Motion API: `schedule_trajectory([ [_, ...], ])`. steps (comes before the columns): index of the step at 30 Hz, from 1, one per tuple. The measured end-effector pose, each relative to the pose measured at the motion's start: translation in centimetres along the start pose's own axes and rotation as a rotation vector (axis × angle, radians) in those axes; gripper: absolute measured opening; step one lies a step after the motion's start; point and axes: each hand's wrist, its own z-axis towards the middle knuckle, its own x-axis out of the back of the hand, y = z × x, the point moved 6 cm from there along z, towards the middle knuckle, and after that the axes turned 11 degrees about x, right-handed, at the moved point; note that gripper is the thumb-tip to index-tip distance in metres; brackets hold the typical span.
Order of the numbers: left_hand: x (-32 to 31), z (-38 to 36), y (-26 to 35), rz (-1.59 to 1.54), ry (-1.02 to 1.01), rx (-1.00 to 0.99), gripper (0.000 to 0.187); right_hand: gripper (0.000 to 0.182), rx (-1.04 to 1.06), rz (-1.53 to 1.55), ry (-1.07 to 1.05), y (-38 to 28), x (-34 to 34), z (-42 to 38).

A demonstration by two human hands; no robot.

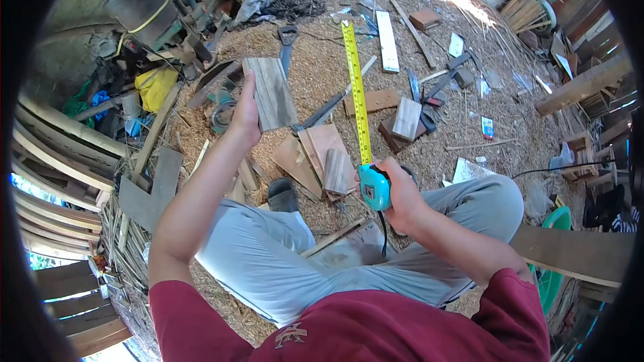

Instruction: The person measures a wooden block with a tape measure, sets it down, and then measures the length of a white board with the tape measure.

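Observation:
My left hand (247, 115) grips a flat grey wooden board (270, 94) by its left edge and holds it up above the floor. In my right hand (401, 194) is a teal tape measure (374, 188), its yellow blade (355, 87) drawn out and pointing away from me. The blade stands apart from the board, to its right. Below the blade, on the ground, lie several cut wood pieces, among them a small block (337, 171), a grey block (406, 119) and a brown piece (372, 102). A hand saw (329, 104) lies between the board and the blade.
Wood shavings (255, 43) cover the ground. A white strip (387, 40) and a hammer (446, 74) lie farther off. At left are a dark bucket (141, 7) and a yellow bag (155, 88). A green basin (553, 255) and a plank (570, 255) are at right.

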Motion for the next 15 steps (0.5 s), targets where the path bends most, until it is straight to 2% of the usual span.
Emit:
schedule_trajectory([
  [3,1.4,-0.7,-3.6,0.254,0.163,0.111,0.049,0.029,-0.025,-0.04,0.091,0.8,2.9,-0.6],
  [5,2.1,-1.6,-6.4,0.512,0.336,0.144,0.05,0.027,-0.036,-0.057,0.111,2.0,5.4,-0.6],
  [7,2.6,-1.8,-9.8,0.61,0.267,0.268,0.039,0.026,-0.075,-0.038,0.113,3.6,7.4,-0.5],
  [10,2.8,-1.1,-15.1,0.902,0.101,0.393,0.04,0.025,-0.094,-0.084,0.133,3.4,8.3,-2.2],
  [13,1.4,1.0,-20.6,1.034,-0.046,0.445,0.044,0.024,-0.062,-0.081,0.121,2.5,8.7,-3.0],
  [15,1.7,3.4,-24.4,1.095,0.091,0.279,0.046,0.024,-0.035,-0.052,0.132,1.9,8.8,-3.3],
])
